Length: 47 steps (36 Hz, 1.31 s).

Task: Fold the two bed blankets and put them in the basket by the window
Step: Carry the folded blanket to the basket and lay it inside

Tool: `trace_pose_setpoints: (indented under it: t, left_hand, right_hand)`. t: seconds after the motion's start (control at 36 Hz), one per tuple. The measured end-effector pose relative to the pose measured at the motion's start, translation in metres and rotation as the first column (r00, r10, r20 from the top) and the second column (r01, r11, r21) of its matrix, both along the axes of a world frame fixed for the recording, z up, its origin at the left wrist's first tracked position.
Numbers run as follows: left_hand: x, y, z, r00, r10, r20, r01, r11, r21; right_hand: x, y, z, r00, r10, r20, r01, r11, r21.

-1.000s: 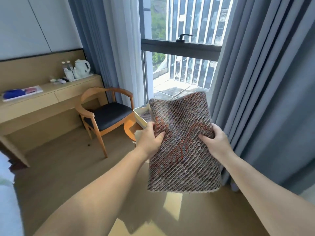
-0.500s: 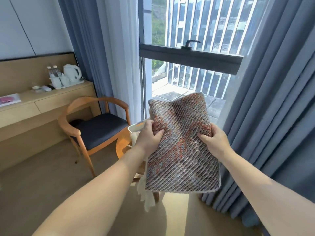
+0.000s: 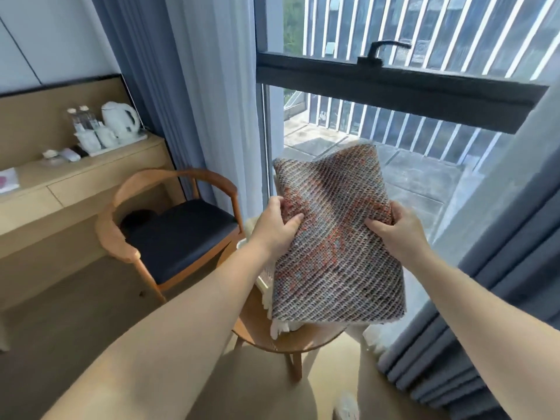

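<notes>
Left hand (image 3: pixel 277 227) fingers curled, pinching folded blanket (image 3: pixel 336 237) edge; right hand (image 3: pixel 397 230) likewise, opposite edge.

The left forearm (image 3: pixel 181 328) and right forearm (image 3: pixel 485 313) are bare right to the picture's edge, and so are the left hand (image 3: pixel 274 231) and right hand (image 3: pixel 397 234). Near the round wooden bench (image 3: pixel 315 339), on its near side, shows the toe of a pale shoe (image 3: pixel 347 404).

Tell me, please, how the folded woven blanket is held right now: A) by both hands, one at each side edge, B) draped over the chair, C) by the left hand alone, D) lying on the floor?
A: the left hand and the right hand each grip a side edge of the folded blanket.
</notes>
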State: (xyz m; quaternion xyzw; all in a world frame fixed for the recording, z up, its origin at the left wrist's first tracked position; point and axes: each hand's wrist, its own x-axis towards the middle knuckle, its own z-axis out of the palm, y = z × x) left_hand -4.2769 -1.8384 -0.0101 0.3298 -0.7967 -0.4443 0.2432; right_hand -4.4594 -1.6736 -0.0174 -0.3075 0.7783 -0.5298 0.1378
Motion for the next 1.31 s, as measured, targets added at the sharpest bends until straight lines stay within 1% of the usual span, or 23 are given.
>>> trace_pose_setpoints:
  t: [0.14, 0.25, 0.36, 0.47, 0.56, 0.64, 0.72, 0.81, 0.86, 0.94, 1.0, 1.03, 1.11, 1.19, 1.25, 1.31]
  left_hand:
    - [-0.038, -0.047, -0.016, 0.996, 0.060, 0.059, -0.060, 0.998, -0.005]
    - [-0.076, -0.085, -0.026, 0.988, 0.127, 0.088, -0.130, 0.991, 0.033]
    - [-0.114, -0.123, -0.033, 0.973, 0.199, 0.118, -0.206, 0.977, 0.050]
    - [-0.141, -0.158, -0.057, 0.946, 0.295, 0.136, -0.305, 0.951, 0.057]
    - [-0.149, -0.169, -0.083, 0.925, 0.349, 0.153, -0.368, 0.922, 0.123]
    - [-0.148, -0.171, -0.116, 0.899, 0.386, 0.208, -0.422, 0.890, 0.173]
    - [-0.140, -0.165, -0.154, 0.878, 0.387, 0.283, -0.460, 0.845, 0.273]
    - [-0.125, -0.156, -0.193, 0.863, 0.386, 0.326, -0.491, 0.792, 0.363]
    - [-0.114, -0.150, -0.214, 0.841, 0.384, 0.381, -0.525, 0.748, 0.406]
    - [-0.099, -0.139, -0.237, 0.822, 0.387, 0.418, -0.559, 0.692, 0.457]
    - [-0.091, -0.134, -0.248, 0.811, 0.389, 0.436, -0.573, 0.680, 0.458]
    - [-0.088, -0.132, -0.252, 0.807, 0.394, 0.440, -0.579, 0.672, 0.462]
    - [-0.079, -0.129, -0.262, 0.790, 0.404, 0.462, -0.604, 0.646, 0.467]
    - [-0.073, -0.125, -0.271, 0.757, 0.417, 0.504, -0.641, 0.623, 0.448]
    - [-0.070, -0.123, -0.275, 0.749, 0.411, 0.520, -0.645, 0.630, 0.431]
    - [-0.070, -0.123, -0.277, 0.755, 0.399, 0.521, -0.631, 0.657, 0.411]
  right_hand:
    - [-0.050, -0.059, -0.017, 0.997, 0.067, 0.039, -0.068, 0.997, 0.028]
    - [-0.090, -0.110, -0.024, 0.990, 0.133, 0.056, -0.136, 0.989, 0.054]
    - [-0.136, -0.160, -0.031, 0.986, 0.147, 0.078, -0.154, 0.984, 0.085]
    - [-0.166, -0.200, -0.036, 0.977, 0.186, 0.101, -0.198, 0.972, 0.125]
    - [-0.178, -0.222, -0.052, 0.972, 0.211, 0.105, -0.226, 0.962, 0.153]
    - [-0.178, -0.235, -0.078, 0.960, 0.231, 0.161, -0.262, 0.941, 0.214]
    - [-0.168, -0.241, -0.111, 0.946, 0.269, 0.180, -0.310, 0.913, 0.266]
    - [-0.156, -0.245, -0.148, 0.930, 0.297, 0.216, -0.358, 0.866, 0.350]
    - [-0.149, -0.246, -0.172, 0.918, 0.316, 0.240, -0.389, 0.837, 0.384]
    - [-0.133, -0.249, -0.192, 0.894, 0.312, 0.322, -0.432, 0.790, 0.435]
    - [-0.125, -0.250, -0.201, 0.898, 0.312, 0.311, -0.431, 0.764, 0.479]
    - [-0.116, -0.249, -0.193, 0.902, 0.303, 0.309, -0.425, 0.754, 0.501]
    - [-0.121, -0.248, -0.231, 0.912, 0.286, 0.295, -0.406, 0.741, 0.535]
    - [-0.115, -0.246, -0.248, 0.898, 0.272, 0.347, -0.428, 0.728, 0.535]
    - [-0.114, -0.246, -0.258, 0.889, 0.293, 0.351, -0.447, 0.717, 0.534]
    - [-0.114, -0.248, -0.263, 0.891, 0.309, 0.333, -0.449, 0.709, 0.544]
